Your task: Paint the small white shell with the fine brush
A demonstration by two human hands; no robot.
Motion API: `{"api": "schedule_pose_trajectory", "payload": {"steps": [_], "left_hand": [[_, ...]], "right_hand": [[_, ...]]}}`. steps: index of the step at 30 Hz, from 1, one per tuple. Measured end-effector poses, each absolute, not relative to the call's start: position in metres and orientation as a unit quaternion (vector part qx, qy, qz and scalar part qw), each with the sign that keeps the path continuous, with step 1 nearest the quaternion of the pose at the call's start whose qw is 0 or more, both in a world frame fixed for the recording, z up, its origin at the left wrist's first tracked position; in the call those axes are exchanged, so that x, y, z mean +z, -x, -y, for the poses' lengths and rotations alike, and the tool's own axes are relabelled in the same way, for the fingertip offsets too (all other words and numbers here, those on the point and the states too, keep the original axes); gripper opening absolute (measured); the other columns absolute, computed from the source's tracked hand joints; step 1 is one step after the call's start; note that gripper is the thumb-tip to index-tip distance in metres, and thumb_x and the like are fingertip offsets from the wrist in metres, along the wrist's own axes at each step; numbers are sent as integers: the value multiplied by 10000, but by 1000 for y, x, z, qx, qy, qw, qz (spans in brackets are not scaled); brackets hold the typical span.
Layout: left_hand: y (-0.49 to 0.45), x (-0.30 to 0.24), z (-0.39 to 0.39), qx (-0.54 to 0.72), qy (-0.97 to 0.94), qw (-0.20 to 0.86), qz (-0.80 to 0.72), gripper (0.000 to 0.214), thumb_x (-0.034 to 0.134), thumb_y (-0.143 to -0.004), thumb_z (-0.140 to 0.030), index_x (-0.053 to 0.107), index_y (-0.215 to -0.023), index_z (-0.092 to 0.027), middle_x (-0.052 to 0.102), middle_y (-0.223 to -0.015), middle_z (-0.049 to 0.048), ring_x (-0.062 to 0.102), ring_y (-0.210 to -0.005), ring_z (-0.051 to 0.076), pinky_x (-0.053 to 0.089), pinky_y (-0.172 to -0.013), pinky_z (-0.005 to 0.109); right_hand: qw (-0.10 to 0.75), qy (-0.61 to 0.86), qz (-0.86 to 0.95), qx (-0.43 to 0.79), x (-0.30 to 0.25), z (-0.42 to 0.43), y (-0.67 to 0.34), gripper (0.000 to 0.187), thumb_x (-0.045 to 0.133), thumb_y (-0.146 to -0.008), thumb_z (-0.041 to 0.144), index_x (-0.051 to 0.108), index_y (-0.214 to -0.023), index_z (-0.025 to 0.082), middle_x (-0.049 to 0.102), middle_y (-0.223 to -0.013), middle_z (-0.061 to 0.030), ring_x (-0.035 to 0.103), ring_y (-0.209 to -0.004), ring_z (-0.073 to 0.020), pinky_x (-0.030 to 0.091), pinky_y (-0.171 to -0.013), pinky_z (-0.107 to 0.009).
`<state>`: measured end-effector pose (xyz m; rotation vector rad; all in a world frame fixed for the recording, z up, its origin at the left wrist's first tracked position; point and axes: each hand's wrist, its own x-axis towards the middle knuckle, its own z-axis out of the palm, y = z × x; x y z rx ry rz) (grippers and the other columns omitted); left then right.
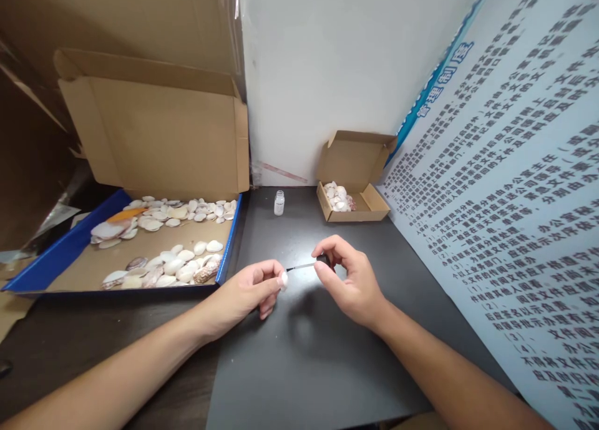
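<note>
On a dark table (pixel 327 355) set against a white wall, the left hand (pixel 248 293) pinches 1 small white shell (pixel 283 281) between its fingertips, while the right hand (pixel 350 280), fingers closed on a black cap (pixel 322 259), touches its thin brush (pixel 299 267) to that shell. Just behind stands 1 open little bottle (pixel 279 203). Of 2 boxes, the small one (pixel 355 196) on the right holds a handful of shells, apparently finished, while the big blue-edged box (pixel 229 243) on the left still holds several dozen, so most of the work looks undone.

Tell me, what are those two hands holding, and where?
Left hand pinches a small white shell by its edge; right hand holds a thin brush by its dark cap.
</note>
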<state>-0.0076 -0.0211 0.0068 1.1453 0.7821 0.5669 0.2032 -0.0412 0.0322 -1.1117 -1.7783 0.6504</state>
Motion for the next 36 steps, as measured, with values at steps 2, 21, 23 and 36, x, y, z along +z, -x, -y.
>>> {"api": "schedule_pose_trajectory", "payload": {"steps": [2,21,23,36], "left_hand": [[8,7,22,259,-519,733,-356,291,652,-880,-429,493,-831,-190,437,-524,-87,341,-487,70,355,-502,203],[7,7,22,264,-507,738,-359,215,626,-876,-362,497,-835,-196,422,-550,-76,346,-513,82,359,-505,205],[7,7,22,260,-505,740,-359,208,627,-875,-354,496,-836,-198,427,-550,-75,354,-514,83,364,-509,207],[8,8,23,258,-503,743,-359,233,644,-868,-367,486,-826,-200,430,-550,-74,360,-520,88,367,-518,209]], "right_hand": [[450,442,724,279,32,41,-203,47,561,-860,221,574,-898,197,445,-616,62,460,-542,-99,408,-541,-214],[429,457,737,253,37,38,-209,46,574,-832,209,578,-876,200,439,-612,62,463,-541,-102,403,-548,-222],[438,445,734,267,39,39,-209,53,564,-842,216,577,-891,203,440,-614,63,467,-551,-104,411,-559,-222],[414,445,746,272,35,40,-205,75,573,-821,206,567,-895,214,458,-614,57,478,-558,-114,419,-551,-232]]}}
